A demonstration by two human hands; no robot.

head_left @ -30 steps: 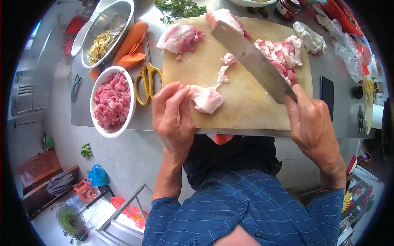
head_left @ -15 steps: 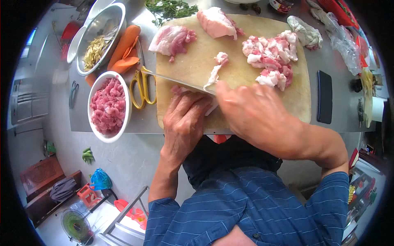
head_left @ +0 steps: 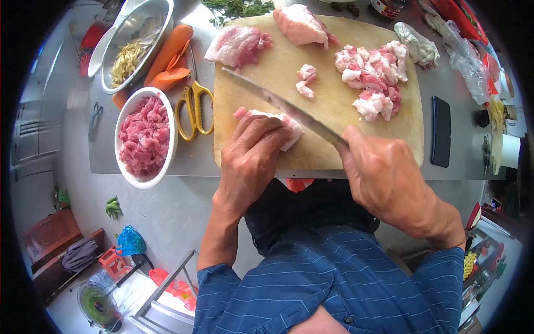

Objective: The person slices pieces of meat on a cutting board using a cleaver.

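Note:
My left hand (head_left: 250,147) presses a piece of pork (head_left: 293,133) down near the front of the wooden cutting board (head_left: 245,83), its fingers curled over the meat. In my right hand (head_left: 384,170) is the handle of a long knife (head_left: 283,104). The blade slants up and leftward over the board, apart from the held pork. Beyond the blade lie small cut bits of pork (head_left: 305,80). A heap of fatty pork chunks (head_left: 370,75) sits at the board's right. Two larger slabs rest at the back, a flat pork slab (head_left: 236,45) and a thicker pork slab (head_left: 300,25).
Left of the board are yellow-handled scissors (head_left: 194,108), a white bowl of cut meat (head_left: 172,119), carrots (head_left: 169,55) and a metal bowl (head_left: 161,42) with pale strips. A phone (head_left: 440,132) and a crumpled cloth (head_left: 417,44) lie to the right. Green herbs (head_left: 239,8) are at the back.
My right hand and the knife have moved right, and the blade is away from the meat under my left hand. The thin strip on the board is now shorter bits lying slightly farther right.

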